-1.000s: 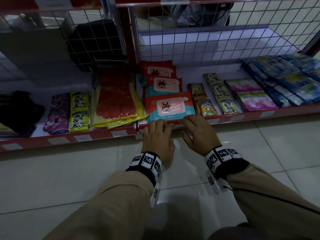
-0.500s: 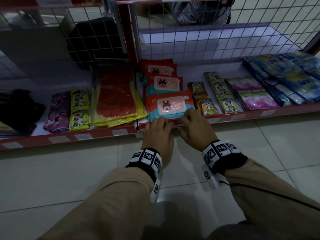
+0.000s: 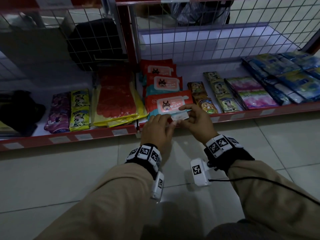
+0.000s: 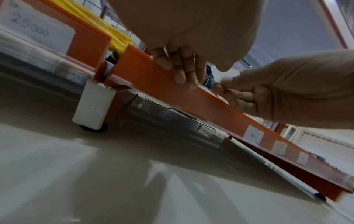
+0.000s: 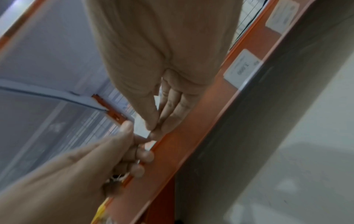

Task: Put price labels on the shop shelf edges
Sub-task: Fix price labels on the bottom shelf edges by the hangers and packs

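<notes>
Both hands on one price label at the lower shelf's front edge.

Right hand (image 3: 197,121) pinches the white price label (image 3: 180,116) between thumb and fingers; left hand (image 3: 158,130), at its 9 o'clock, has curled fingers on the label's left end and over the red shelf edge (image 3: 242,115). Label sits just above the edge strip; whether it's seated in the strip is unclear, since fingers cover the lower side. Shelf contents: wipes packs (image 3: 168,103) stacked in a row at 12 o'clock of the hands, small snack sachets (image 3: 207,105) and pink packs (image 3: 254,96) at 2 o'clock, blue packs (image 3: 294,78) beyond them. Neighbouring shelf at 10 o'clock holds a red-yellow bag (image 3: 116,99) and purple/yellow sachets (image 3: 69,111). Other labels (image 4: 253,135) already on the strip.
</notes>
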The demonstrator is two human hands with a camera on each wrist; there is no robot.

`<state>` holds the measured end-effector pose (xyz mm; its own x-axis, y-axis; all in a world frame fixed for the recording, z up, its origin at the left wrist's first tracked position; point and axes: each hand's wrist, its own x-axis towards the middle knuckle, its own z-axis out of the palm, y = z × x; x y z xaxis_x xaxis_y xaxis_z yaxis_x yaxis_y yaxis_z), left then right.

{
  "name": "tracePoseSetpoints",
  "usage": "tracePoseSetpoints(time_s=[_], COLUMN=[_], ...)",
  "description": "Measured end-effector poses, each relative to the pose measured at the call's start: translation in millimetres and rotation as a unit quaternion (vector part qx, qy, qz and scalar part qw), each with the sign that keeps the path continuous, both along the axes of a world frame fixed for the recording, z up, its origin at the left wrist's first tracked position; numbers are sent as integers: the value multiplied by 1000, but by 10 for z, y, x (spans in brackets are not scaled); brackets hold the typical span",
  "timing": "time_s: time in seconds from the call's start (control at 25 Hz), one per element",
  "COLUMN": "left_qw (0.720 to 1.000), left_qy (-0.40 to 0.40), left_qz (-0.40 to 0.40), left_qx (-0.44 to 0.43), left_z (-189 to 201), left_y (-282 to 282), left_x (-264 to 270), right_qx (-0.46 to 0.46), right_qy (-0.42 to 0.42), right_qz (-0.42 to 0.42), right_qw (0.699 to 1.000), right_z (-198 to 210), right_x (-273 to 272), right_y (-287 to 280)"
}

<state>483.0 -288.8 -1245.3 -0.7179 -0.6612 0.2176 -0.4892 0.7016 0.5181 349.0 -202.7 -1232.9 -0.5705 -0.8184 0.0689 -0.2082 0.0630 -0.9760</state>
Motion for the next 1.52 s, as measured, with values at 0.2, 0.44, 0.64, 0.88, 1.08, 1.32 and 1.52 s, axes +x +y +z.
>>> tracePoseSetpoints(time_s=[0.2, 0.44, 0.64, 0.88, 1.08, 1.32, 1.52], left_qw=[1000, 999, 998, 995, 990, 988, 981], left_qy=[-12, -29, -39, -77, -107, -106, -140], left_qz=[8, 1, 12, -9, -10, -10, -18], left_qx=[-6, -27, -51, -64, -95, -116, -131], left_z=[-8, 25, 45, 16, -36, -56, -64], left_y=[-2, 2, -23, -103, -106, -97, -80], left_x=[1, 25, 59, 59, 31, 14, -12], right_qx=[7, 44, 36, 44, 93, 180, 176], right_qy=[28, 232, 284, 359, 419, 481, 508], right_qz=[31, 1, -24, -18, 5, 43, 51], right_qw=[999, 972, 958, 932, 903, 857, 842], right_z=[-23, -14, -69, -109, -110, -88, -83], right_x=[60, -111, -117, -73, -51, -112, -99], right_y=[-13, 21, 11, 17, 23, 103, 80])
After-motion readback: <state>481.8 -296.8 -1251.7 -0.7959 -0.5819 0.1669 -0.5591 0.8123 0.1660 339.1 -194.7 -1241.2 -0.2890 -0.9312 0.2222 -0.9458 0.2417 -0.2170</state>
